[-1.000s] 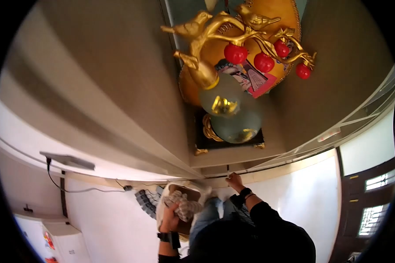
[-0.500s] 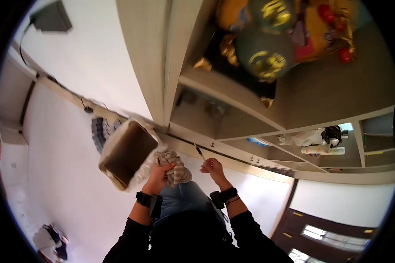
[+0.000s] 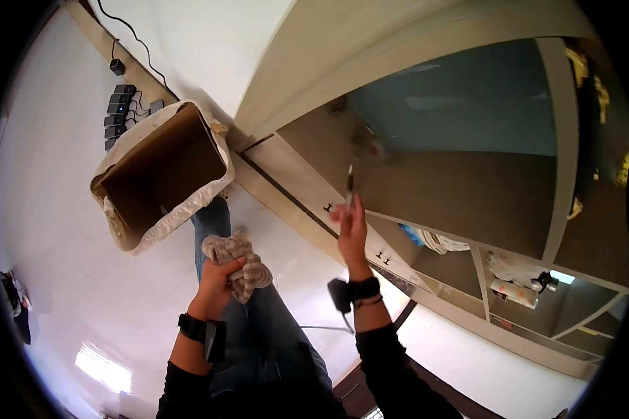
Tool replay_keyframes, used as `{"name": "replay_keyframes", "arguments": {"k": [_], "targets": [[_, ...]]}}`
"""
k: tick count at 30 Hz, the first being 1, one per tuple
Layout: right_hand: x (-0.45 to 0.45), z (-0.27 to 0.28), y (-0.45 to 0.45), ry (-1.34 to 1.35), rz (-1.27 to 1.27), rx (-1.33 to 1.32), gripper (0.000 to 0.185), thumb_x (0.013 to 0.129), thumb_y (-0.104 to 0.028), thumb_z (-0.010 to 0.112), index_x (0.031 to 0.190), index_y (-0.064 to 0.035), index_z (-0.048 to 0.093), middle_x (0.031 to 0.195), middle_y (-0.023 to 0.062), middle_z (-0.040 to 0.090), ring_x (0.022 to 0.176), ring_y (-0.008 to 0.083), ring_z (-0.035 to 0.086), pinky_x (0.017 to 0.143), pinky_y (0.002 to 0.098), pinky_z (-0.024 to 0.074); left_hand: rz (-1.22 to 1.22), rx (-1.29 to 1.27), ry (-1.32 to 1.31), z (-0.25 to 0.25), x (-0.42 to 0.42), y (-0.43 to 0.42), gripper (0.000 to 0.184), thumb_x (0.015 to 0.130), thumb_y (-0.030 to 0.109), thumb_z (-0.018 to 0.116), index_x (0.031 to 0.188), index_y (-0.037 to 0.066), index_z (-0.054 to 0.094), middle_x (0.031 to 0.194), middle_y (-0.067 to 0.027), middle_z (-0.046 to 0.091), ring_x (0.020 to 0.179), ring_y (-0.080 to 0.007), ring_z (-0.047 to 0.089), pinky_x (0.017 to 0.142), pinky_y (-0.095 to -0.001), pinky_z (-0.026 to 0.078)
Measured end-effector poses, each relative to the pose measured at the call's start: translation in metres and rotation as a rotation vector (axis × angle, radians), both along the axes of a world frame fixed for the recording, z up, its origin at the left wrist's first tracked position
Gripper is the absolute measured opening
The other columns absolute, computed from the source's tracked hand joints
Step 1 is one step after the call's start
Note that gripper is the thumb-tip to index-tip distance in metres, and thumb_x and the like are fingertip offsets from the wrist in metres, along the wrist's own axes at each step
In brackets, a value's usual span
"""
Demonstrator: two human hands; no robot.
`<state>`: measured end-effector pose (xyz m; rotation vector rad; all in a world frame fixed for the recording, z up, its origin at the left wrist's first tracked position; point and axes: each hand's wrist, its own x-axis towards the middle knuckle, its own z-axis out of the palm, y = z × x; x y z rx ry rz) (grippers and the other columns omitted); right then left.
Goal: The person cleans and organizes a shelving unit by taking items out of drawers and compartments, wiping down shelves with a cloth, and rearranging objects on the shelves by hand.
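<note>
A crumpled beige-and-white striped cloth (image 3: pixel 248 276) is bunched in my left hand (image 3: pixel 213 286), its thumb pressed over the folds, above my jeans. My right hand (image 3: pixel 351 234) is raised in front of the cabinet. Between its fingers is a slim pen (image 3: pixel 350 183) with a dark section and a pale tip, pointing up toward the shelf opening. The hand is slightly blurred, so the pen's lower part is hard to make out.
A fabric-lined box (image 3: pixel 220 164) stands on the floor at left. Behind it lie several black chargers (image 3: pixel 119 112) with cables. The wooden cabinet (image 3: pixel 555 202) fills the right side; a lower compartment holds a plastic bag (image 3: pixel 514 269) and a white cylinder (image 3: pixel 516 292).
My view has shifted closer to the box and the lower shelves. My right hand has risen with the pen toward the shelf opening. The cloth stays in my left hand, now farther from my right.
</note>
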<state>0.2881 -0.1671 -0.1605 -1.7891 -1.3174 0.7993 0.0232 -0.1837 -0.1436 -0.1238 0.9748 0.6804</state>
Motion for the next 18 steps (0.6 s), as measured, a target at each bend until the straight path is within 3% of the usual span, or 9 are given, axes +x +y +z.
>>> {"name": "replay_keyframes", "arguments": {"k": [1,3,7,9,10,12,16,18], "targets": [[0.012,-0.010,0.013,-0.017,0.006,0.004,0.033,0.083,-0.008,0.042,0.114,0.0002,0.036,0.085,0.0093,0.054,0.072,0.0147,0.054,0.070,0.0243,0.0422,-0.014,-0.003,0.030,-0.004,0.000,0.001,0.029,0.074,0.001,0.052,0.102,-0.003,0.045,0.093,-0.0100,0.053,0.080,-0.0202,0.055,0.068,-0.0299,0.046],[0.028,-0.027,0.035,-0.146,-0.056,-0.014,0.024,0.081,-0.010,0.045,0.102,0.0006,0.042,0.079,0.0073,0.053,0.067,0.0140,0.051,0.064,0.0248,0.0420,0.001,0.028,0.012,-0.016,0.005,0.004,0.030,0.074,0.000,0.052,0.102,-0.003,0.044,0.093,-0.0101,0.053,0.081,-0.0204,0.054,0.069,-0.0301,0.046],[0.048,-0.057,0.082,-0.212,-0.204,-0.224,0.026,0.080,-0.019,0.045,0.099,-0.0011,0.042,0.084,0.0132,0.053,0.074,0.0204,0.054,0.066,0.0309,0.0413,0.003,0.025,-0.002,-0.022,0.015,0.006,0.032,0.073,-0.002,0.053,0.103,-0.004,0.043,0.095,-0.0109,0.052,0.083,-0.0210,0.054,0.071,-0.0311,0.046],[0.041,-0.058,0.116,-0.228,-0.284,-0.076,0.017,0.080,-0.020,0.046,0.085,-0.0033,0.047,0.063,0.0009,0.043,0.057,0.0098,0.042,0.050,0.0247,0.0363,0.006,0.012,-0.014,-0.024,0.016,0.008,0.032,0.073,-0.001,0.053,0.103,-0.004,0.043,0.095,-0.0109,0.052,0.084,-0.0211,0.054,0.072,-0.0315,0.046],[0.036,-0.055,0.127,-0.231,-0.275,-0.084,0.017,0.080,-0.020,0.046,0.085,-0.0033,0.047,0.063,0.0009,0.043,0.057,0.0098,0.042,0.050,0.0247,0.0363,0.003,0.001,-0.029,-0.024,0.018,0.008,0.033,0.073,-0.001,0.053,0.104,-0.004,0.043,0.095,-0.0109,0.052,0.084,-0.0212,0.054,0.073,-0.0318,0.045],[0.011,-0.034,0.155,0.135,-0.294,-0.121,0.023,0.080,-0.027,0.047,0.080,-0.0039,0.047,0.059,0.0008,0.042,0.053,0.0100,0.044,0.047,0.0236,0.0354,0.019,-0.031,-0.026,-0.017,0.020,0.014,0.031,0.072,-0.002,0.054,0.101,-0.004,0.044,0.093,-0.0108,0.053,0.083,-0.0210,0.054,0.071,-0.0313,0.046],[0.002,-0.040,0.184,0.271,-0.249,-0.167,0.030,0.081,-0.033,0.047,0.084,-0.0029,0.049,0.053,0.0018,0.043,0.046,0.0115,0.045,0.044,0.0236,0.0348,0.020,-0.043,0.002,-0.025,0.022,0.017,0.031,0.071,-0.003,0.055,0.100,-0.005,0.045,0.092,-0.0109,0.053,0.082,-0.0209,0.055,0.070,-0.0308,0.046],[0.007,-0.046,0.193,0.073,-0.110,-0.284,0.032,0.085,-0.025,0.039,0.106,-0.0012,0.043,0.064,0.0082,0.051,0.041,0.0144,0.047,0.044,0.0265,0.0396,0.024,-0.058,0.009,-0.030,0.023,0.017,0.031,0.071,-0.003,0.054,0.101,-0.005,0.044,0.093,-0.0109,0.053,0.082,-0.0208,0.054,0.071,-0.0308,0.046]]}}
